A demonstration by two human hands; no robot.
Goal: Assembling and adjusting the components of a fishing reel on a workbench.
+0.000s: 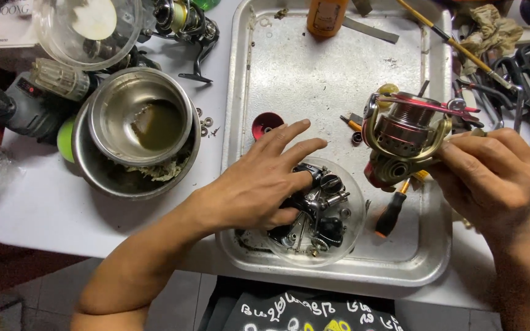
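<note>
Left hand: we are reaching our left hand [265, 184] palm down into the clear bowl [354, 230] on the tray [314, 73]; the upper fingers are lying spread and straight, while thumb and lower fingers are pinching a dark part [305, 205] in the bowl.
Right hand: we are holding our right hand [492, 178] at the tray's right edge, its grip pressing shut around the reel [403, 138], which is hanging tilted above the tray.
Bowl contents: black and silver reel pieces are lying heaped inside.
Screwdriver: a screwdriver [391, 214] is lying on the tray under the reel.
Packages: an orange bottle [326, 15] is standing at the tray's far edge; a white box [1, 24] is sitting at the surface's far left corner.
Steel bowls: two nested bowls [136, 132] are sitting left of the tray.
</note>
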